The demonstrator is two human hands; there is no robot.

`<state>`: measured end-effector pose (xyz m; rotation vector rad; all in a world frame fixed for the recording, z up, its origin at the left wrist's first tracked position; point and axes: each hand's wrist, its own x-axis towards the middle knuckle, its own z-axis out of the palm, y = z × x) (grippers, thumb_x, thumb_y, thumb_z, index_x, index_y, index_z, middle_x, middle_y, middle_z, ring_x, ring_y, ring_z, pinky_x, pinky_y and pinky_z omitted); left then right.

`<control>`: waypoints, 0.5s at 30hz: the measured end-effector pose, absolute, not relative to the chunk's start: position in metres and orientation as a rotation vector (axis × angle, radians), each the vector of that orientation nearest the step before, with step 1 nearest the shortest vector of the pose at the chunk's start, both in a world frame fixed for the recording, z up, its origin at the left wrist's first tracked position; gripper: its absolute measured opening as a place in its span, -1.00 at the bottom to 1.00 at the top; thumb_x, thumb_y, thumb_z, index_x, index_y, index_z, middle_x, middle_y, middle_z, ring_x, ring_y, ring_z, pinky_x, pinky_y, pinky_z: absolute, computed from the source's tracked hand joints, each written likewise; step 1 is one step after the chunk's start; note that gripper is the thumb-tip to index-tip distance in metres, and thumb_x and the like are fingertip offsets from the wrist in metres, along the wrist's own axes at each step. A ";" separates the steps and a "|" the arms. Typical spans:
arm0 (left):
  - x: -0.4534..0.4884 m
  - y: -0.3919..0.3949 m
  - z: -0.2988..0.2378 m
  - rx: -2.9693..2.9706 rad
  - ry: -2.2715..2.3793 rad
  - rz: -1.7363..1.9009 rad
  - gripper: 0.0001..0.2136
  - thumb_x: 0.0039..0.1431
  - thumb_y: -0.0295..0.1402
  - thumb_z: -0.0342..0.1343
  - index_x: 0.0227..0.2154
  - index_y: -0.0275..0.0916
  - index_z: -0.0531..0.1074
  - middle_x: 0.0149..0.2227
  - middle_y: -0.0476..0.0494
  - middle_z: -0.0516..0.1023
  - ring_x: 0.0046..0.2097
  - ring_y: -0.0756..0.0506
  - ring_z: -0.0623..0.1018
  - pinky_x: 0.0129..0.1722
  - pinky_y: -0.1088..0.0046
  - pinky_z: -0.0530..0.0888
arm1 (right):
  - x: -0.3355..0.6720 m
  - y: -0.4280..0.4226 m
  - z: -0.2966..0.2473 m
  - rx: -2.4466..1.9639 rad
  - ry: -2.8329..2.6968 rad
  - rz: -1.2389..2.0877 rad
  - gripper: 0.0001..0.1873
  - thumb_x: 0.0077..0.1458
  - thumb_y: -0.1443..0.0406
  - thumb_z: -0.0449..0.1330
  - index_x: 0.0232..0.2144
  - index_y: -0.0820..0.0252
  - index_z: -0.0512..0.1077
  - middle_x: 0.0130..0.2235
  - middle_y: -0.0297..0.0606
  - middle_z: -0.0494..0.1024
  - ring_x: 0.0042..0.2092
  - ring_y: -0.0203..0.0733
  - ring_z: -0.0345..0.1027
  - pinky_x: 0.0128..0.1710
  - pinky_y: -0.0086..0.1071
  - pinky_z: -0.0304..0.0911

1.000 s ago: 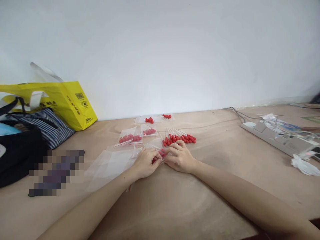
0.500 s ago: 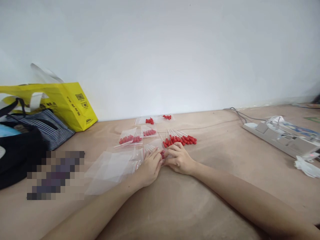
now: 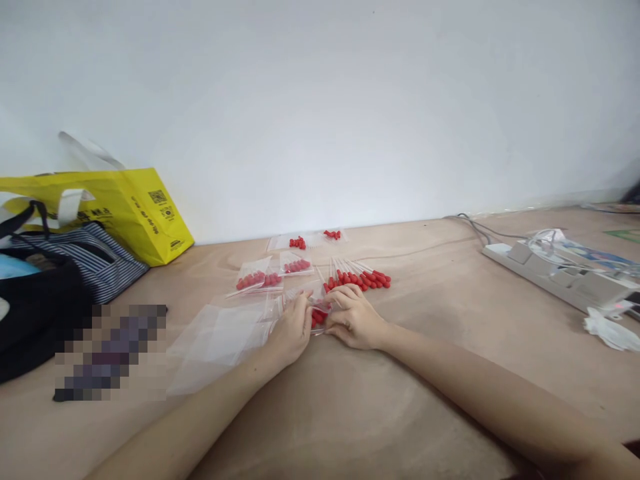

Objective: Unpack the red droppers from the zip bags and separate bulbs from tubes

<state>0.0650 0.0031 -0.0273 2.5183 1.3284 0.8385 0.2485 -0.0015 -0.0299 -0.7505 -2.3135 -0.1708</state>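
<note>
Between my two hands lies a small clear zip bag with red-tipped white sticks in it. My left hand grips its left side, fingers bent over the plastic. My right hand pinches its right edge between thumb and fingers. Just beyond my right hand, loose red-tipped sticks lie fanned out on the table. Filled zip bags rest past my left hand, and another filled bag is close by. Flat zip bags are spread beside my left forearm.
Two more bags with red tips lie near the wall. At the left are a yellow bag, a striped pouch and a blurred-out dark object. On the right sit a power strip with cables and a crumpled tissue.
My hands have moved slightly apart, so more of the red tips in the bag now shows between them. The view has shifted a little.
</note>
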 end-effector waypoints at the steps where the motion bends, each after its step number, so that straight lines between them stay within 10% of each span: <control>1: 0.066 0.003 -0.025 2.469 1.370 0.879 -0.76 0.19 -0.38 -0.29 -0.14 -0.31 0.18 -0.07 -0.32 0.36 0.04 -0.16 0.33 -0.05 0.18 0.32 | 0.249 -0.002 -0.029 -0.770 -2.312 -0.154 -0.88 -0.01 0.22 0.16 -0.51 0.12 0.44 -0.14 -0.28 0.38 -0.06 -0.16 0.13 -0.07 -0.22 -0.05; 6: 0.064 0.002 0.007 2.464 1.339 0.786 -0.79 0.19 -0.29 -0.25 -0.42 -0.24 0.23 -0.32 -0.19 0.44 -0.09 -0.15 0.42 -0.17 0.29 0.37 | 0.250 -0.003 -0.029 -0.869 -2.277 -0.118 -0.80 0.03 0.18 0.12 -0.50 0.14 0.44 -0.19 -0.29 0.45 -0.13 -0.20 0.17 -0.14 -0.23 -0.05; 15: -0.019 -0.006 0.019 2.767 1.271 0.328 -0.56 0.16 -0.18 -0.15 0.10 -0.16 0.10 0.16 -0.18 0.16 0.15 -0.19 0.19 0.08 0.18 0.19 | 0.244 0.002 -0.038 -1.119 -2.118 -0.194 -0.86 0.01 0.25 0.14 -0.49 0.08 0.50 -0.38 -0.33 0.49 -0.30 -0.27 0.18 -0.29 -0.29 -0.10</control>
